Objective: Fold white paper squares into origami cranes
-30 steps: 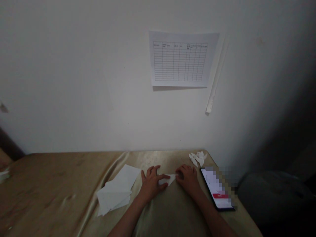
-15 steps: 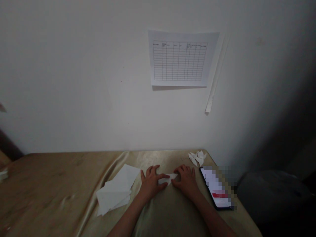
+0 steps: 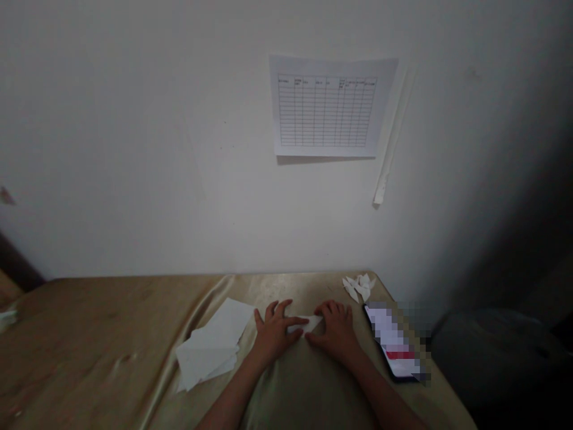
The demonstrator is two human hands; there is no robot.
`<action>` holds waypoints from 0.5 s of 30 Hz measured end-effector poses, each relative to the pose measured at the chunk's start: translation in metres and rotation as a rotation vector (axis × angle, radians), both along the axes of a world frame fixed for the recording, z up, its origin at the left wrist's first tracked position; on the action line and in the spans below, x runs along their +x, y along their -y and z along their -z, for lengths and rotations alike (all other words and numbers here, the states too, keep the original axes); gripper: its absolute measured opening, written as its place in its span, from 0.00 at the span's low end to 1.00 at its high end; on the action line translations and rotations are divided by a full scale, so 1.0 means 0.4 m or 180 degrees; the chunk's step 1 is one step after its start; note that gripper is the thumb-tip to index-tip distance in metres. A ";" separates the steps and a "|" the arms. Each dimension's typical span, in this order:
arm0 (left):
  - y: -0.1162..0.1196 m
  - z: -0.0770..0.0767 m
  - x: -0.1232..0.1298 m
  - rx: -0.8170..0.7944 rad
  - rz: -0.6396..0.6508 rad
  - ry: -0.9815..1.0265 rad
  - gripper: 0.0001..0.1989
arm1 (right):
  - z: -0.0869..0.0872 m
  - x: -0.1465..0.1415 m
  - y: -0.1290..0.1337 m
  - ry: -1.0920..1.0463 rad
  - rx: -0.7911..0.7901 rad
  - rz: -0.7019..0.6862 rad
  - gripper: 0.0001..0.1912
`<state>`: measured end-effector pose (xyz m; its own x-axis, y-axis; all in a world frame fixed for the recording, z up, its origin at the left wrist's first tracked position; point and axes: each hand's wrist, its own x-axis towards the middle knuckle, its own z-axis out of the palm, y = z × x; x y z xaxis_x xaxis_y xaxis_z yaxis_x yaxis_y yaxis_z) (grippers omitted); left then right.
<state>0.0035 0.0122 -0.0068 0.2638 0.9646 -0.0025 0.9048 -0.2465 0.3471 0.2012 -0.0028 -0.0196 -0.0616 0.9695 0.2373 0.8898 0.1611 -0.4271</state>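
A small piece of folded white paper (image 3: 314, 324) lies on the cloth-covered table between my two hands. My left hand (image 3: 275, 335) holds its left part, with the index finger stretched across the paper and the thumb at its near edge; the other fingers are spread on the cloth. My right hand (image 3: 338, 332) grips the right side between bent fingers and a thumb that touches the near edge. The fingers hide part of the folds. To the left of my left hand is a loose stack of white paper sheets (image 3: 215, 346).
Several small folded paper pieces (image 3: 360, 288) sit near the table's far right corner. A phone (image 3: 394, 343) with its screen lit lies by the right edge. Behind the table (image 3: 102, 340) rises a wall bearing a printed grid sheet (image 3: 326, 110). Something dark stands beyond the right edge.
My right thumb has slid slightly left and nearer along the paper's near edge, and more of the paper's right part shows. My left hand has barely moved.
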 end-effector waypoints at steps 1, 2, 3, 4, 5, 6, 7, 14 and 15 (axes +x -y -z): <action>0.000 0.000 0.000 0.0003 0.0001 0.0013 0.17 | 0.001 0.003 -0.002 0.0007 0.0001 -0.0012 0.25; 0.001 0.001 0.000 0.0011 0.0003 0.0028 0.17 | 0.002 0.007 -0.004 0.0006 0.0009 -0.0057 0.25; 0.001 0.001 0.001 0.0018 0.0003 0.0044 0.16 | 0.003 0.011 -0.006 -0.0004 0.0021 -0.0109 0.24; 0.002 0.001 0.003 0.0028 -0.0004 0.0061 0.16 | 0.002 0.015 -0.007 -0.0027 0.0037 -0.0137 0.23; 0.002 0.001 0.005 0.0044 -0.0014 0.0074 0.15 | 0.001 0.018 -0.009 -0.0058 0.0036 -0.0171 0.20; 0.002 0.001 0.007 0.0063 -0.0025 0.0081 0.15 | 0.000 0.022 -0.010 -0.0093 0.0031 -0.0183 0.18; 0.002 0.001 0.009 0.0094 -0.0034 0.0084 0.15 | -0.001 0.024 -0.011 -0.0127 0.0027 -0.0182 0.16; 0.000 -0.007 0.022 0.0212 -0.0041 0.0106 0.14 | 0.001 0.018 -0.012 -0.0087 0.0120 -0.0121 0.15; 0.000 -0.008 0.022 0.0195 -0.0039 0.0104 0.15 | 0.002 0.015 -0.012 -0.0054 0.0140 -0.0113 0.15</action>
<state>0.0125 0.0122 -0.0036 0.2510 0.9658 0.0651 0.8963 -0.2573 0.3612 0.2074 0.0021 -0.0202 -0.0912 0.9554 0.2810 0.8758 0.2113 -0.4339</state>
